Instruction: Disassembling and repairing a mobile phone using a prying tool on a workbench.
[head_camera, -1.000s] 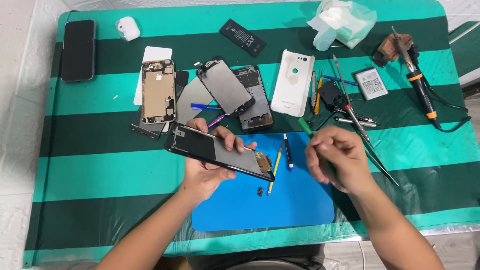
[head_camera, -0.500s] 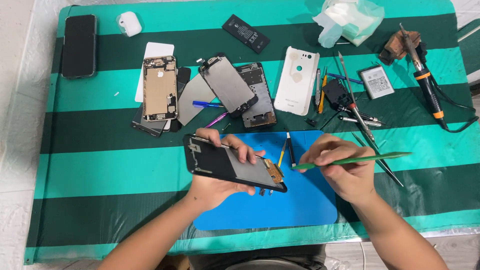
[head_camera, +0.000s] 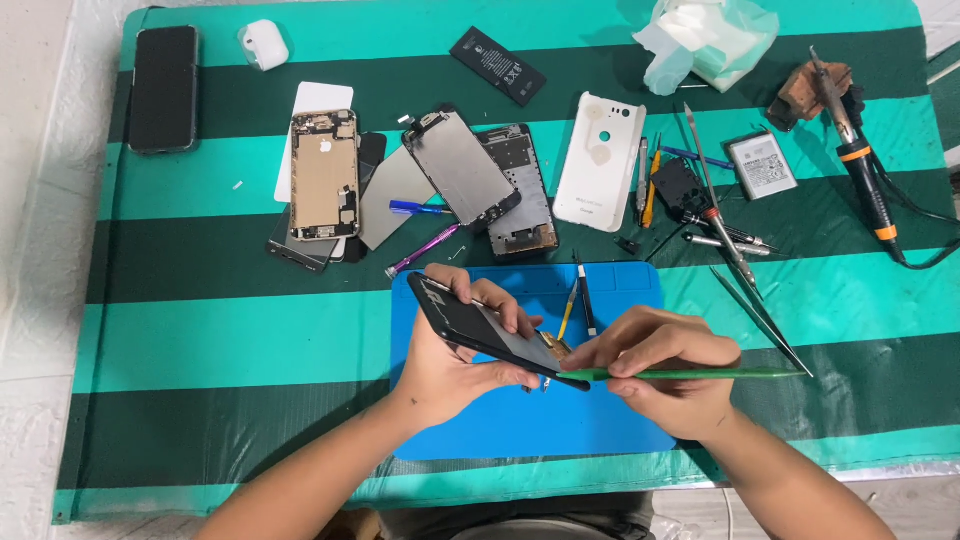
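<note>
Striped green tabletop (head_camera: 200, 330) w/ blue mat (head_camera: 620, 290): left hand (head_camera: 450, 365) grasps dark phone (head_camera: 480, 330), right hand (head_camera: 665, 375) pinches green pry tool (head_camera: 700, 374) at phone's edge; black rectangular battery (head_camera: 497, 66) at back.

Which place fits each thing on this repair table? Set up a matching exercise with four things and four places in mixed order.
Things:
1. green pry tool
2. soldering iron
3. white earbud case
4. black phone screen

Places:
A. far left corner of the cloth
B. in the left hand
C. in the right hand
D. right edge of the table

Pairs: 1-C, 2-D, 3-A, 4-B
</note>
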